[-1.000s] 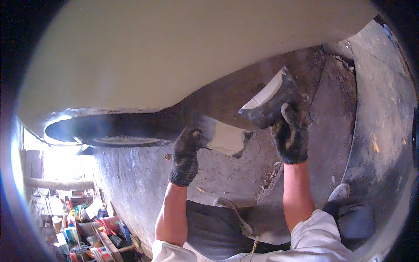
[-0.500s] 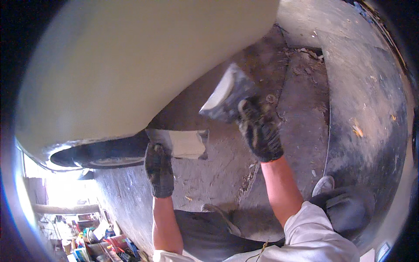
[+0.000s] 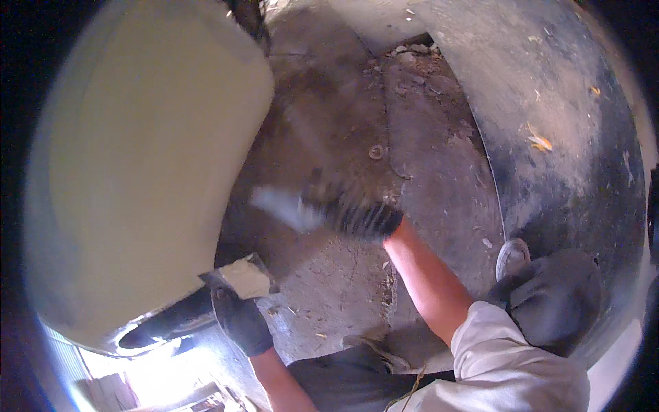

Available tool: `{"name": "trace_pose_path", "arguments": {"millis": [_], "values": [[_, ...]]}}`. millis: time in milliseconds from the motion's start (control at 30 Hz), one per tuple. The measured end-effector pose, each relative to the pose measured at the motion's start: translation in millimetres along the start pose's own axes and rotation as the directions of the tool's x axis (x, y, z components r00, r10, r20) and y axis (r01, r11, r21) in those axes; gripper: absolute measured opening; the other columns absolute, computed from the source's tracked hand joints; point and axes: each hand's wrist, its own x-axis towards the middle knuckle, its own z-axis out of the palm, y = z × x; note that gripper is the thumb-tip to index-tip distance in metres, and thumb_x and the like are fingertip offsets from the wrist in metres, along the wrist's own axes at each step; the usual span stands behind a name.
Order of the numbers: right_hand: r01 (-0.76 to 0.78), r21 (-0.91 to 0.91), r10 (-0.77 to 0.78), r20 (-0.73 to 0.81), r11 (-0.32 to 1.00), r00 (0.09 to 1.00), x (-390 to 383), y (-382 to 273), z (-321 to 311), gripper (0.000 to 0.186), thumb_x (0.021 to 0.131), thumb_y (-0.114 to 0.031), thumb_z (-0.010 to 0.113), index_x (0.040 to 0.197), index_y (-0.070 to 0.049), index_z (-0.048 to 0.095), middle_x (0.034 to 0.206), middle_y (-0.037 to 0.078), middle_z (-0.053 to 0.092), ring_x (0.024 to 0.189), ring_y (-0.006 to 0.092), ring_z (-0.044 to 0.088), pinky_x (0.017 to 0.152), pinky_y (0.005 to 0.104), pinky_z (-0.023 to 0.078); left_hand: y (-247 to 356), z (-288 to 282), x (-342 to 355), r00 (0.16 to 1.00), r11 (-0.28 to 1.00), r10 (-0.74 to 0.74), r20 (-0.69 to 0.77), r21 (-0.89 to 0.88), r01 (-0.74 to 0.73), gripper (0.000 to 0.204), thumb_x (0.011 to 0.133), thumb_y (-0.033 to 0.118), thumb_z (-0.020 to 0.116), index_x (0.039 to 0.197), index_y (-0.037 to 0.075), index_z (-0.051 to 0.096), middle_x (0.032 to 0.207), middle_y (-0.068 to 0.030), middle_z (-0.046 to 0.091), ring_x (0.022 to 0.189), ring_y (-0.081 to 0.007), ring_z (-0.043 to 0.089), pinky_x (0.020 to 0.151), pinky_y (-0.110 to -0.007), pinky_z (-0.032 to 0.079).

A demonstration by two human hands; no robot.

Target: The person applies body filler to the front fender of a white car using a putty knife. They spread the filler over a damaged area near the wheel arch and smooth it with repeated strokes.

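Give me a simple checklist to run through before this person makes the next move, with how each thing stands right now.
1. Both hands gloved: ok, left hand and right hand alike.
2. Flat plate held: ok, the left hand has it by one end.
3. Cream material on the plate: ok, a broad patch shows.
4. Blade in the right hand: ok, though blurred.
5. Cream material on the blade: cannot tell, too blurred.
6. Plate off the curved pale panel: cannot tell, they overlap in this view.
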Motion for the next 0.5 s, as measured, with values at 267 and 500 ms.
{"name": "trace_pose_path", "arguments": {"millis": [267, 500], "values": [[-0.590, 0.789, 0.428, 0.480, 0.170, 0.766, 63, 6, 112, 0.040, 0.089, -0.009, 0.055, 0.129, -0.005, 0.054, 0.124, 0.018, 0.058, 0.117, 0.0314, 0.054, 0.100, 0.0393, 0.043, -16, -23, -29, 0.940, 0.815, 0.297, 0.168, 0.468, -0.341, 0.042, 0.094, 0.008, 0.055, 0.133, -0.005, 0.045, 0.134, -0.0196, 0.050, 0.122, -0.0308, 0.050, 0.103, -0.042, 0.043], [-0.486, 0.837, 0.520, 0.540, -0.252, 0.662, 103, -18, 114, 0.030, 0.088, -0.008, 0.054, 0.117, -0.005, 0.061, 0.107, 0.021, 0.063, 0.102, 0.0380, 0.059, 0.091, 0.0438, 0.045, -35, -56, -27, 0.932, 0.734, 0.324, 0.159, 0.579, -0.354, 0.039, 0.098, 0.017, 0.048, 0.129, -0.008, 0.047, 0.129, -0.0161, 0.052, 0.117, -0.0266, 0.053, 0.100, -0.040, 0.046]]}}
